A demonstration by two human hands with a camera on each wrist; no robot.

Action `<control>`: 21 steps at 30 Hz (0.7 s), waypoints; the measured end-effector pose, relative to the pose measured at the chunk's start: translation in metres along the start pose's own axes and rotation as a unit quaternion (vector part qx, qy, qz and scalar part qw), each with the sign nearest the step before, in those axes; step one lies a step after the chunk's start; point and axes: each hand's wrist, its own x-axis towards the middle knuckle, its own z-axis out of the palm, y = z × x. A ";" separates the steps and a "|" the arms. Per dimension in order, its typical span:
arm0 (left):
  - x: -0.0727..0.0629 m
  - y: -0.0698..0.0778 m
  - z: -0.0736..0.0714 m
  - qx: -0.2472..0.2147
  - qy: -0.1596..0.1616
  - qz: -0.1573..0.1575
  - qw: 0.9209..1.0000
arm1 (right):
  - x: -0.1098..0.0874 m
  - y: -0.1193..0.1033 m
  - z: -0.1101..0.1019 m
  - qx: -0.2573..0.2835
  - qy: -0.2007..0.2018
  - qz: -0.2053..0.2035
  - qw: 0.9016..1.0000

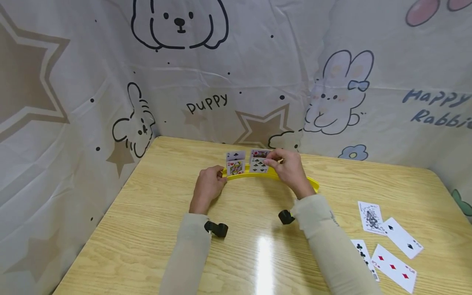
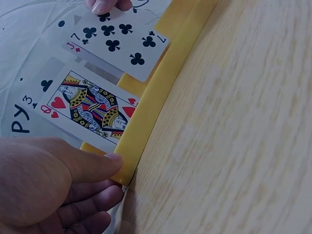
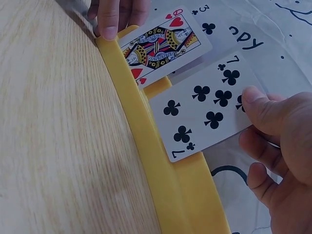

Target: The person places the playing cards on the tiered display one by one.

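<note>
A curved yellow card holder [image 1: 313, 183] stands near the back of the table. Its left end is gripped by my left hand [image 1: 208, 186], thumb on the front rail. My right hand [image 1: 291, 170] pinches the edge of a seven of clubs [image 3: 200, 109], whose opposite edge meets the holder's slot. Behind that card a jack of diamonds [image 1: 260, 153] shows only partly. Further left in the holder, a queen of hearts [image 2: 92, 107] stands in front of a three of clubs [image 1: 236, 155], which is mostly covered.
Several loose cards lie face up at the right: a joker-like card [image 1: 371, 217], a two of spades [image 1: 403, 237], a three of diamonds [image 1: 394, 267] and a clubs card [image 1: 363, 256] partly behind my right sleeve. A printed cloth [image 1: 258, 73] hangs along the table's back and left.
</note>
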 end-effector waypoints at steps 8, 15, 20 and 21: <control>0.001 -0.001 0.000 0.000 0.000 0.005 1.000 | -0.001 0.001 0.001 -0.003 -0.004 0.002 1.000; 0.001 -0.001 0.000 0.005 0.000 0.006 1.000 | 0.000 0.001 0.002 -0.003 -0.007 0.009 1.000; 0.002 -0.002 0.000 0.002 -0.001 0.005 1.000 | 0.001 0.003 0.004 -0.011 -0.014 0.020 1.000; 0.002 -0.002 0.000 0.002 -0.001 0.004 1.000 | 0.001 0.004 0.005 -0.012 -0.016 0.021 1.000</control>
